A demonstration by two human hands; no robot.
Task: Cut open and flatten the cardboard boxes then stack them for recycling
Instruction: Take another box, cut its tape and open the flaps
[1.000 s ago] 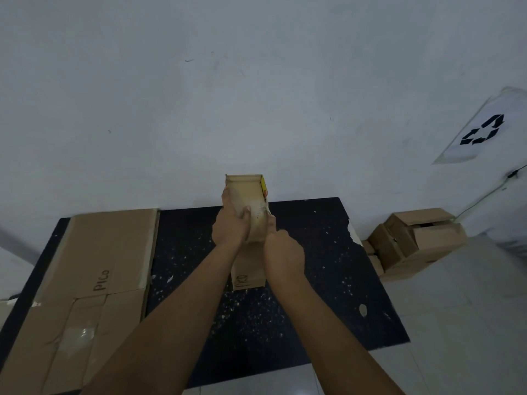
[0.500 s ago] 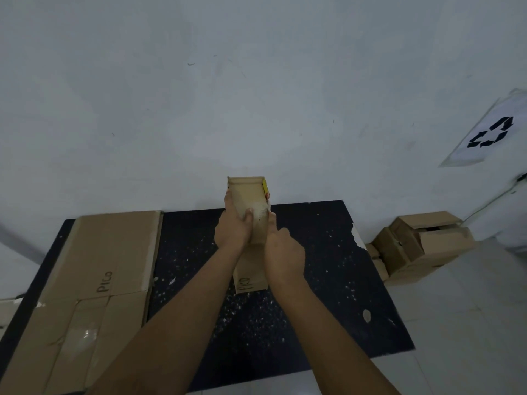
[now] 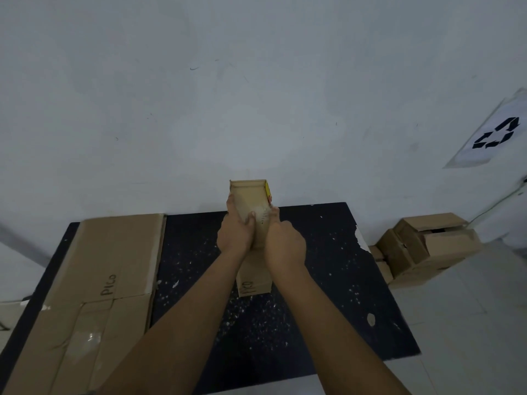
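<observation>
Both arms outstretched (left hand (image 3: pixel 234 236), right hand (image 3: pixel 285 243) gripping)

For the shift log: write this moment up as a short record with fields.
Held item: small cardboard box, upright on the black mat
Left hand: grip on the box's left side, thumb across the front
Right hand: grip on the box's right edge
Flattened stack: flat cardboard on the mat's left side
Waiting: unflattened boxes on the floor, right
Wall: recycling sign

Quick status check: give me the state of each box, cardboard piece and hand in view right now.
small box: upright on the table, top open, not flattened
left hand: grips the small box
right hand: grips the small box
flattened cardboard: flat on the table's left side
floor boxes: unflattened, flaps open
</observation>
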